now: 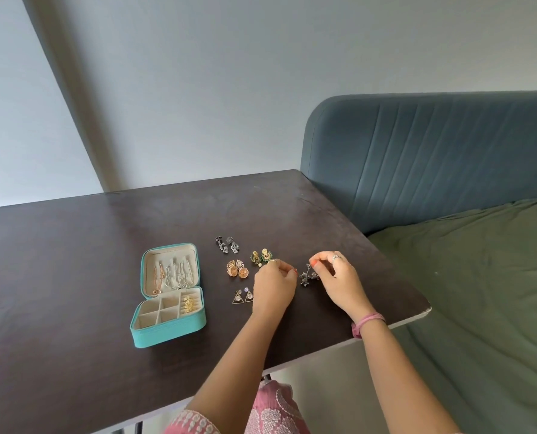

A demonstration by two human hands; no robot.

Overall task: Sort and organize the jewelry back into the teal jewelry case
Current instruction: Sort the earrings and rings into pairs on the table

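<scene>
The teal jewelry case (139,333) lies open on the dark table (73,261), chains hanging in its lid and gold rings in its right compartment. To its right lie pairs of earrings: silver ones (228,244), green-gold ones (260,257), gold domes (238,270) and triangle ones (242,296). My right hand (339,281) pinches a dark silver earring (309,276) by its top, just above the table. My left hand (275,288) sits beside it with its fingers curled; what it holds is hidden.
A blue-grey sofa back (433,151) and a green cover (480,292) stand right of the table. The table's near edge (386,327) runs under my right wrist. Pale walls lie behind.
</scene>
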